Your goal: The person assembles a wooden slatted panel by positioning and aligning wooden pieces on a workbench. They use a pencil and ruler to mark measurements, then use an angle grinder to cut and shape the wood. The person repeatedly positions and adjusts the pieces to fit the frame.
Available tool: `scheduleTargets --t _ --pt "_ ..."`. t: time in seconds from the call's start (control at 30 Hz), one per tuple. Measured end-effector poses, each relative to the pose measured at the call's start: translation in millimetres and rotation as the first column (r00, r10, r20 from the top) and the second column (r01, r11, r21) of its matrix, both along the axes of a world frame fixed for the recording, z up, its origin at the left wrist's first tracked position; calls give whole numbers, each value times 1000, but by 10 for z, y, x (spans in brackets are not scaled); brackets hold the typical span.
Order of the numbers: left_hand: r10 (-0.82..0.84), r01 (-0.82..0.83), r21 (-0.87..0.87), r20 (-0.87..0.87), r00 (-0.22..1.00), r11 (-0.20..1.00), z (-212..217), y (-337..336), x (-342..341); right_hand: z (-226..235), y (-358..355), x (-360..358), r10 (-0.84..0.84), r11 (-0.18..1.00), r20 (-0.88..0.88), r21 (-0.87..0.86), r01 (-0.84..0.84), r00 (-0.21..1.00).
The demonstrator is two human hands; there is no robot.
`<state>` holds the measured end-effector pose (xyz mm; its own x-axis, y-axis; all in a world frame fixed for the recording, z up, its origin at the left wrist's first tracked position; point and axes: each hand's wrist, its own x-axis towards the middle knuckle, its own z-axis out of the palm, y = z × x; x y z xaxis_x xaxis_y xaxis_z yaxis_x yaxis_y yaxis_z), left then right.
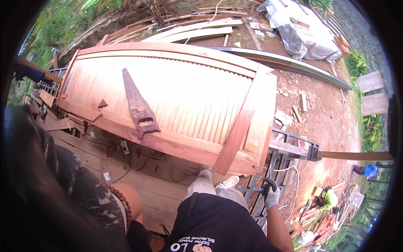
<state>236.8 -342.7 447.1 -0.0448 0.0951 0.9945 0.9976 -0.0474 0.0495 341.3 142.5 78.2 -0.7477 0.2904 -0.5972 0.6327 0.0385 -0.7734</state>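
My right hand [270,194], in a pale work glove with dark fingers, is held beside my body at the panel's right end. Its fingers are slightly bent and apart, and no held object shows. Beside it is a grey metal frame [273,164]. My left hand is out of view. In front of me lies a large reddish wooden panel [180,96] with a ribbed middle and a flat border. On it rest a handsaw [137,103] with a dark handle, a small triangular wood offcut [103,103], and a loose board [241,128] laid slantwise across the right end.
A person in a camouflage top [84,180] stands close at my left. Wooden planks [151,197] lie beneath the panel. A long dark beam [294,65] and a sheet-covered pile [294,33] lie beyond. Another worker in bright green [328,199] crouches among scrap wood at right.
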Motion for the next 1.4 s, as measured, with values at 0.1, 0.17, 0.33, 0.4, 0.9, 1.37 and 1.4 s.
scheduleTargets --t 0.1,0.17,0.33,0.4,0.9,1.37,1.4 --pt "142 -143 18 43 989 990 56 -76 297 -117 -458 -257 93 996 -209 25 -90 974" --pt "221 -222 43 32 975 974 112 -117 541 -190 -770 -433 209 977 -302 109 -184 930" --pt "488 -541 195 264 832 818 -202 -347 1225 53 -1654 -978 535 716 -55 559 -418 843" --pt "481 -647 265 486 730 715 -532 -381 1425 -201 -1852 -1270 552 572 28 715 -402 834" --pt "169 -226 -856 337 -926 465 -4427 -778 3967 -388 -2706 -1522 322 612 -17 767 -194 947" --pt "442 -737 -672 640 -629 -76 -4446 -7169 893 -782 -5133 -1662 590 552 -179 801 -232 787" --pt "485 -726 -682 608 -628 -85 -4253 -7565 501 -844 -5146 -1704 568 572 -174 786 -234 804"
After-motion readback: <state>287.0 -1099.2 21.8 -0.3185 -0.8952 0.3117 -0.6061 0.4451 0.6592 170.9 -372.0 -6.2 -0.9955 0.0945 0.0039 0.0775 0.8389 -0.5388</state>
